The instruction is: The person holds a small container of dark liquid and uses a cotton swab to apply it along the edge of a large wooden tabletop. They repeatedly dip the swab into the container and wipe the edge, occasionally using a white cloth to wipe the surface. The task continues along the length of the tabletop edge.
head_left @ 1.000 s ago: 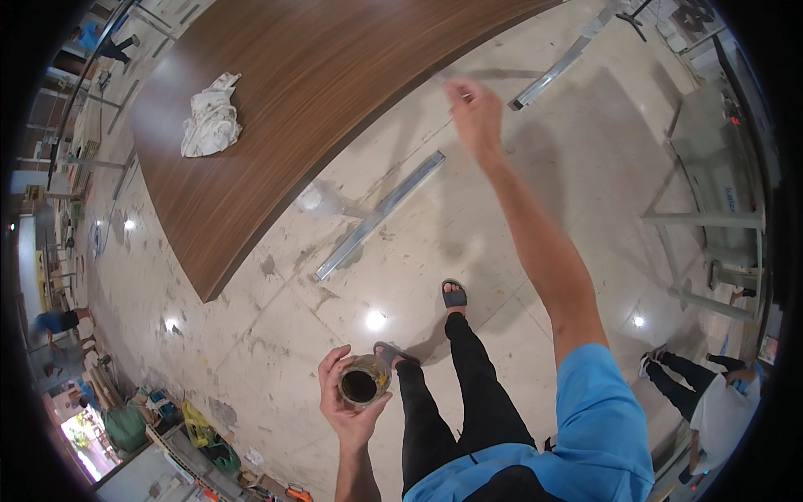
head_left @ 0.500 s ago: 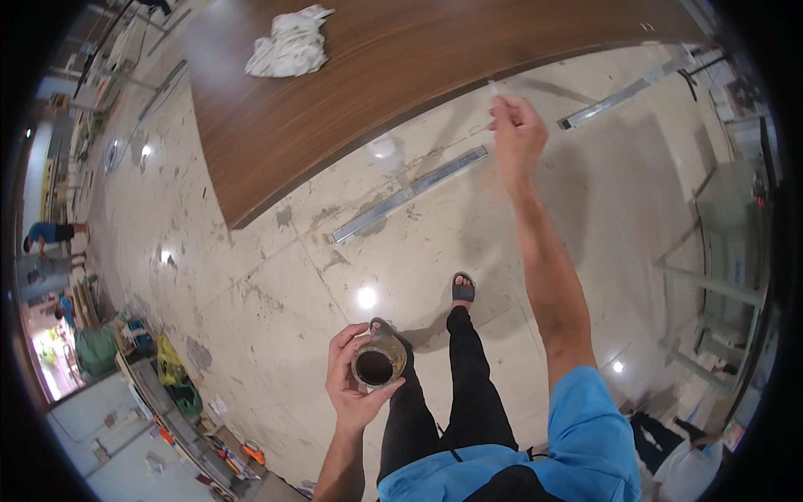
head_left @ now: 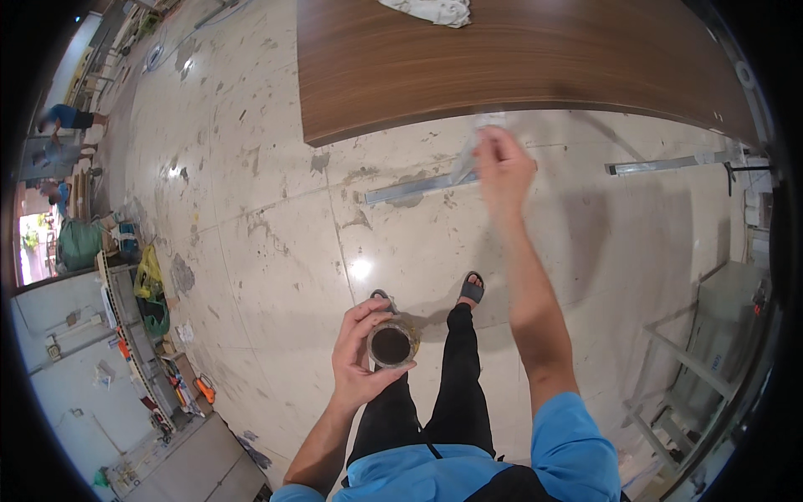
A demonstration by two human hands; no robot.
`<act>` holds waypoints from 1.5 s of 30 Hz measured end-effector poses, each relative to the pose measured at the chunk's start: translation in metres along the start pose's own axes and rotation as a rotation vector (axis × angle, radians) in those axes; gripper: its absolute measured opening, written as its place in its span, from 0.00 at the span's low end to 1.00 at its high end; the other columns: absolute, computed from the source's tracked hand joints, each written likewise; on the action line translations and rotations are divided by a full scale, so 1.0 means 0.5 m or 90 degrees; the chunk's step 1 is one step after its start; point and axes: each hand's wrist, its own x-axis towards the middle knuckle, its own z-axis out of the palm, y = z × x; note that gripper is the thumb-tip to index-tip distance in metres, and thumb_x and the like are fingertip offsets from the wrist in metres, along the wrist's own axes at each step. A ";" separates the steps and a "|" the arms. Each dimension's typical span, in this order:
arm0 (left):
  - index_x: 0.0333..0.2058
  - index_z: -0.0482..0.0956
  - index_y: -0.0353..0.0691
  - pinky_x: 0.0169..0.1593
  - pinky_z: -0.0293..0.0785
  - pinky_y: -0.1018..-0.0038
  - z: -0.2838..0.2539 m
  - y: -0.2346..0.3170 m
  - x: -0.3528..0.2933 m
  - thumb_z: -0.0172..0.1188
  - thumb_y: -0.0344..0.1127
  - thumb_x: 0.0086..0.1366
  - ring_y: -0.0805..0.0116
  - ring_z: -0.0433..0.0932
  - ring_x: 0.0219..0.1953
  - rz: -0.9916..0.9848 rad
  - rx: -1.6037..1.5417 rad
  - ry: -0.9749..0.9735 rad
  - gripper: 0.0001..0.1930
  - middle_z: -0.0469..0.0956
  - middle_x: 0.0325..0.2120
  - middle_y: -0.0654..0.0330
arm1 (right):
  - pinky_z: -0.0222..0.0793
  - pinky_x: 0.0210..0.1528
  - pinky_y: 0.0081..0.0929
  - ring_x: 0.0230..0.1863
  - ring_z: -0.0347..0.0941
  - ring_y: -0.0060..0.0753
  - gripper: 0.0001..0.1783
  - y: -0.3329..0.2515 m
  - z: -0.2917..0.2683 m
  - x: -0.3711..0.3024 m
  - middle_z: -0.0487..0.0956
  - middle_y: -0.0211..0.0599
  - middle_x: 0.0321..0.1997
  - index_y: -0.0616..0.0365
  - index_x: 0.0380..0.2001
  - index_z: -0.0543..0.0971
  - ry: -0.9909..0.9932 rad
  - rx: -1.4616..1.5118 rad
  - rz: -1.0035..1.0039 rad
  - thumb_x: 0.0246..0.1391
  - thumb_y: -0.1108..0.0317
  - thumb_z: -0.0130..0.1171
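Note:
My left hand [head_left: 355, 361] is wrapped round a small round glass jar [head_left: 413, 345] and holds it upright in front of my legs. Dark brown contents show through its open top. Stretched out ahead, my right hand [head_left: 507, 171] is pinched together just below the near edge of a brown wood-grain panel [head_left: 519, 63]. Something small and pale shows at its fingertips, too blurred to name. A crumpled white cloth [head_left: 431, 10] lies on the panel, partly cut off by the top of the view.
Beneath the panel are metal floor bars [head_left: 401, 191]. On the right stands a metal frame [head_left: 682, 356] by a greenish cabinet. Shelves with tools and an orange tool [head_left: 205, 388] line the left. Other people [head_left: 67, 121] are far off at left.
My view has swung, so the panel and cloth now sit farther up and right. The right hand has drawn a little nearer. The left hand still holds the jar.

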 end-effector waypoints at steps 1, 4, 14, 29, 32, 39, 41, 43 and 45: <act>0.58 0.77 0.34 0.67 0.68 0.61 -0.005 -0.002 -0.002 0.83 0.30 0.47 0.55 0.71 0.65 -0.003 -0.005 0.006 0.38 0.68 0.62 0.48 | 0.69 0.26 0.22 0.22 0.74 0.18 0.06 -0.003 0.027 -0.018 0.83 0.30 0.24 0.58 0.40 0.85 -0.047 0.002 -0.074 0.65 0.70 0.61; 0.59 0.76 0.33 0.68 0.67 0.60 -0.023 -0.009 -0.009 0.82 0.30 0.48 0.54 0.70 0.66 0.001 -0.010 0.019 0.38 0.68 0.62 0.48 | 0.68 0.25 0.20 0.23 0.74 0.16 0.06 0.006 0.072 -0.051 0.83 0.31 0.25 0.59 0.40 0.85 -0.096 -0.009 -0.089 0.66 0.70 0.61; 0.56 0.78 0.36 0.62 0.70 0.64 -0.094 -0.036 -0.031 0.85 0.37 0.45 0.56 0.70 0.63 -0.023 -0.009 0.101 0.39 0.71 0.60 0.47 | 0.67 0.23 0.19 0.20 0.72 0.16 0.07 -0.034 0.149 -0.082 0.81 0.32 0.23 0.65 0.40 0.83 -0.088 0.085 -0.013 0.65 0.72 0.60; 0.57 0.77 0.34 0.69 0.70 0.57 -0.123 -0.031 -0.035 0.83 0.30 0.47 0.51 0.69 0.67 0.001 -0.024 0.108 0.37 0.69 0.61 0.49 | 0.63 0.20 0.17 0.18 0.69 0.15 0.09 -0.073 0.075 -0.035 0.79 0.29 0.22 0.63 0.38 0.85 -0.004 -0.022 0.091 0.66 0.71 0.58; 0.58 0.77 0.34 0.69 0.69 0.57 -0.120 -0.033 -0.032 0.83 0.30 0.47 0.52 0.69 0.66 -0.004 -0.014 0.105 0.37 0.69 0.61 0.49 | 0.63 0.20 0.18 0.18 0.69 0.15 0.08 -0.073 0.109 -0.051 0.80 0.30 0.22 0.62 0.40 0.85 -0.077 -0.007 0.065 0.65 0.70 0.61; 0.58 0.77 0.35 0.69 0.68 0.58 -0.124 -0.034 -0.043 0.83 0.29 0.47 0.52 0.69 0.66 0.013 -0.011 0.117 0.38 0.69 0.62 0.49 | 0.64 0.21 0.18 0.20 0.72 0.14 0.07 -0.022 0.253 -0.141 0.81 0.32 0.23 0.64 0.40 0.84 -0.206 -0.020 -0.044 0.64 0.71 0.63; 0.57 0.78 0.37 0.65 0.70 0.61 -0.128 -0.038 -0.047 0.85 0.35 0.45 0.55 0.70 0.64 -0.004 -0.006 0.134 0.39 0.71 0.60 0.48 | 0.65 0.22 0.18 0.21 0.72 0.14 0.06 -0.025 0.264 -0.153 0.82 0.32 0.23 0.64 0.40 0.84 -0.158 0.023 -0.052 0.64 0.72 0.63; 0.57 0.78 0.38 0.63 0.70 0.63 -0.135 -0.041 -0.052 0.86 0.37 0.45 0.56 0.70 0.63 -0.008 0.004 0.146 0.40 0.71 0.60 0.47 | 0.66 0.22 0.17 0.21 0.73 0.15 0.06 -0.035 0.269 -0.158 0.82 0.32 0.24 0.64 0.40 0.84 -0.187 0.026 -0.016 0.65 0.72 0.62; 0.57 0.78 0.38 0.63 0.70 0.63 -0.141 -0.043 -0.058 0.86 0.37 0.45 0.55 0.70 0.64 -0.008 0.009 0.145 0.40 0.71 0.60 0.47 | 0.67 0.23 0.17 0.21 0.73 0.15 0.06 -0.043 0.276 -0.161 0.82 0.33 0.24 0.64 0.40 0.84 -0.207 0.023 -0.020 0.65 0.72 0.62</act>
